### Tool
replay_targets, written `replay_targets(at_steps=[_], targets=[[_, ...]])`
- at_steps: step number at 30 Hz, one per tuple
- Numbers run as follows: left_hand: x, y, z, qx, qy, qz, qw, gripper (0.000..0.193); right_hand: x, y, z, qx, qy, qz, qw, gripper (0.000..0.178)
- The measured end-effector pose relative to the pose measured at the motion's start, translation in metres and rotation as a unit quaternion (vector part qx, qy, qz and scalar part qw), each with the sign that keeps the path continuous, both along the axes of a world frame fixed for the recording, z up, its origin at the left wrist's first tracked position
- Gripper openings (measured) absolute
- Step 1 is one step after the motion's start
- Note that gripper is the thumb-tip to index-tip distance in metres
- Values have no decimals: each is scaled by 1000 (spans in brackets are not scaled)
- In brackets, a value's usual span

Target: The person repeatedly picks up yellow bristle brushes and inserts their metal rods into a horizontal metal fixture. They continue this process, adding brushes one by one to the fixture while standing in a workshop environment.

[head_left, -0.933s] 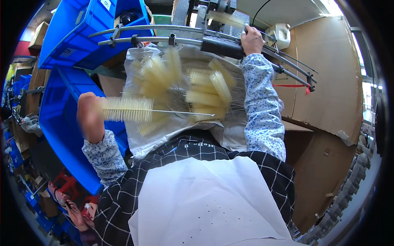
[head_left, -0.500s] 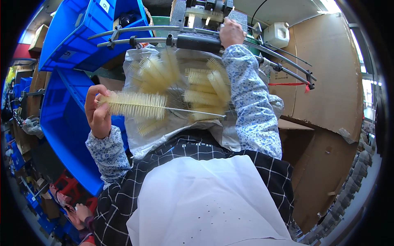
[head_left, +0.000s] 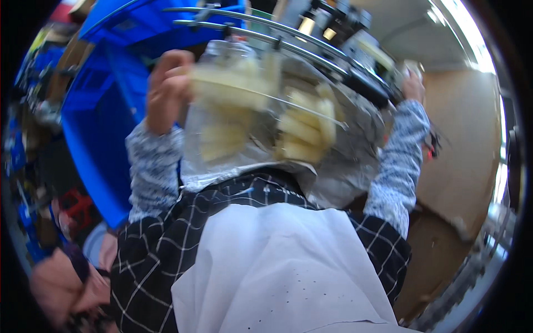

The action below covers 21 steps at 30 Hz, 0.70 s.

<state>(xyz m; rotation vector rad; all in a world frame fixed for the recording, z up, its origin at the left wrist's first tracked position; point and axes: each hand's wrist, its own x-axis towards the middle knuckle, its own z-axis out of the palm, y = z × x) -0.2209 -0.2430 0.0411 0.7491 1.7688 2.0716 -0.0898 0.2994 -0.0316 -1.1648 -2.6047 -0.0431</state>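
My left hand (head_left: 169, 91) is closed round the bristle end of a bottle brush (head_left: 230, 89), with pale yellow bristles. Its thin wire stem slants right to a small end loop, above the pile. My right hand (head_left: 412, 87) reaches out at the far right, at the right end of a machine (head_left: 333, 28); motion smears its fingers, so its grip is unclear. Between my arms, more pale brushes lie in two heaps, a left heap (head_left: 222, 130) and a right heap (head_left: 302, 130), on a grey-white plastic sheet (head_left: 355, 161).
Blue plastic bins (head_left: 100, 127) stand at the left. Two metal rails (head_left: 255, 25) with a black roller (head_left: 366, 89) cross in front of the machine. Brown cardboard (head_left: 461, 144) stands at the right. Another person in pink (head_left: 72, 277) is at the lower left.
The whole view has swung, shifting the machine rightward in the picture. My right hand is now farther right, by the machine's end. My left hand still holds the brush, now higher in view.
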Motion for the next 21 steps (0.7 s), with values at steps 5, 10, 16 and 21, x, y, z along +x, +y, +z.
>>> replay_targets(at_steps=[5, 10, 16, 21], targets=[[5, 10, 9, 51, -56, -102, 992, 18, 62, 58, -15, -165, -62, 100, 979, 30], [19, 7, 6, 33, -54, -162, 985, 12, 108, -65, 89, -458, -11, 132, 879, 37], [36, 65, 19, -72, 50, -173, 981, 18, 72, -195, 122, -333, -45, 381, 861, 44], [58, 88, 12, -98, 145, -184, 967, 24, 46, -280, 108, -460, 14, 388, 799, 34]])
